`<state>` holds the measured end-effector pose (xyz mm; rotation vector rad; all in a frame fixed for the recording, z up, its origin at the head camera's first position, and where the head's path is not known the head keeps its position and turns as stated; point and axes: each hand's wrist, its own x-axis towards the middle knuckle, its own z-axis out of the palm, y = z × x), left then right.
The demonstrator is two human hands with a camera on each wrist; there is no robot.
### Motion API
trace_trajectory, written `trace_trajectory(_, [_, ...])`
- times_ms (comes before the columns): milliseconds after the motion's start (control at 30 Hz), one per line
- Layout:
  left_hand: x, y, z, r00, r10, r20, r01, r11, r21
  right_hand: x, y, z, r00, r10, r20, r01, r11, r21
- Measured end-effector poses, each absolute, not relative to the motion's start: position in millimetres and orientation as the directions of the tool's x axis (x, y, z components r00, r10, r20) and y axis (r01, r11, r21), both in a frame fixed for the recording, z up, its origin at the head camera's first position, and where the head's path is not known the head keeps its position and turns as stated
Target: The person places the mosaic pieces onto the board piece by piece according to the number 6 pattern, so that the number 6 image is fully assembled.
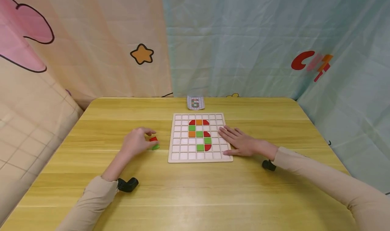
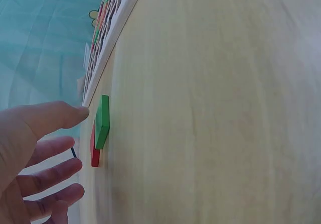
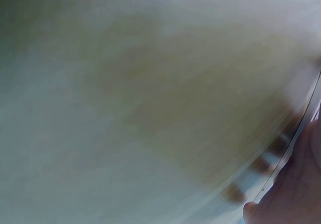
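Observation:
A white gridded board lies mid-table, with red, orange and green pieces set in some of its squares. To its left, a red piece and a green square piece lie side by side on the wood. My left hand hovers at them, thumb and fingers parted around that spot. The left wrist view shows the thumb close to the green piece, with the red piece partly behind it. Fingers spread, my right hand rests on the board's right edge.
A small card printed with a similar coloured pattern lies beyond the board, near the far edge of the wooden table. Patterned curtains hang behind the table and along both sides.

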<state>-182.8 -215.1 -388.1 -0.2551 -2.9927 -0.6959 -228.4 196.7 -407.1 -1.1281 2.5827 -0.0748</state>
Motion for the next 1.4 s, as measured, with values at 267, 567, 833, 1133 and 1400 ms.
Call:
trace_trajectory(267, [-184,-220,-391,-0.993,0.095,0.068,0.115,0.897,0.427,-228,198,-408,-0.636,-0.727,-0.261,-0.708,0.683,-0.179])
trace_trajectory(567, [-187,-223,-393,-0.997,0.076,0.024,0.079,0.897,0.436,-228,198,-409,-0.634,-0.731,-0.253,-0.711,0.679,-0.181])
trace_trajectory(833, [-191,-223,-394,-0.997,0.080,-0.002,0.071,0.897,0.435,-227,197,-407,-0.631,-0.729,-0.266,-0.710,0.681,-0.180])
trace_trajectory(1133, [-195,-222,-394,-0.996,0.089,-0.011,0.075,0.889,0.452,-227,196,-407,-0.635,-0.727,-0.262,-0.707,0.684,-0.182])
trace_trajectory(1400, [-201,-218,-399,-0.994,0.097,0.046,0.107,0.889,0.445,-227,196,-407,-0.638,-0.724,-0.262,-0.704,0.686,-0.181])
